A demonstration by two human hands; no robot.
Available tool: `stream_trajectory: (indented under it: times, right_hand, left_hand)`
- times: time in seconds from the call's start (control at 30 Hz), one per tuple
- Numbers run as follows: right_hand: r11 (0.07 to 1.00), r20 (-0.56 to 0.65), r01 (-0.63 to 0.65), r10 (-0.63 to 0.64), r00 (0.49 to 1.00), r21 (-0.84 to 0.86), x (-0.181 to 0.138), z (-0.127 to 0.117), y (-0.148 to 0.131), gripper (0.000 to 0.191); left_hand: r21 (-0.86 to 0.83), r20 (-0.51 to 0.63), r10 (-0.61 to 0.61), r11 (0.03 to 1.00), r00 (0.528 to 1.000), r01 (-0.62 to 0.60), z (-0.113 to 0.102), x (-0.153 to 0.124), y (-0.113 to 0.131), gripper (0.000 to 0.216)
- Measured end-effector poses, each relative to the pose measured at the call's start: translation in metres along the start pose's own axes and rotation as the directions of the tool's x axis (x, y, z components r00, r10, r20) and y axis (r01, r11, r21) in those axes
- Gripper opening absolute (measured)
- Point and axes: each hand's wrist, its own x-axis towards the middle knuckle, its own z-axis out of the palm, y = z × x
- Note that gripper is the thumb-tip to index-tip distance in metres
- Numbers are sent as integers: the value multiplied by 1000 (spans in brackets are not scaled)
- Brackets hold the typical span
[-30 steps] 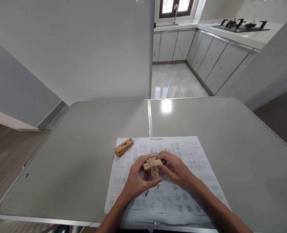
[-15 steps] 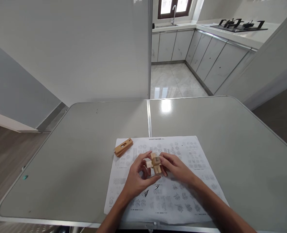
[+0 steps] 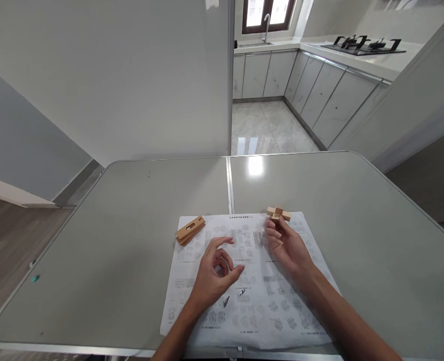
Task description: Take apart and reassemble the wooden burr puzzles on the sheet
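Note:
A small wooden cross-shaped puzzle stands on the far edge of a printed instruction sheet. My right hand lies just behind it, fingers loosely bent and apart, fingertips a little short of the puzzle and holding nothing. My left hand hovers over the middle of the sheet, index finger stretched forward, the other fingers loosely curled, empty. Flat wooden pieces lie stacked at the sheet's far left corner, ahead of my left hand.
The sheet lies on a grey folding table with a metal seam down its middle. A small teal speck sits near the left edge. Beyond the table are a white wall and a kitchen with cabinets.
Both hands held the wooden puzzle over the sheet's middle. My right hand has carried it forward and right, set it on the sheet's far edge and let go. My left hand has released it.

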Motion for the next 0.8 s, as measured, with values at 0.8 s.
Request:
stream_trajectory:
  times: [0.8]
  right_hand:
    - [863, 138, 62, 9, 990, -501, -16, 24, 14, 39]
  left_hand:
    - [234, 7, 152, 961, 988, -150, -11, -5, 2, 11]
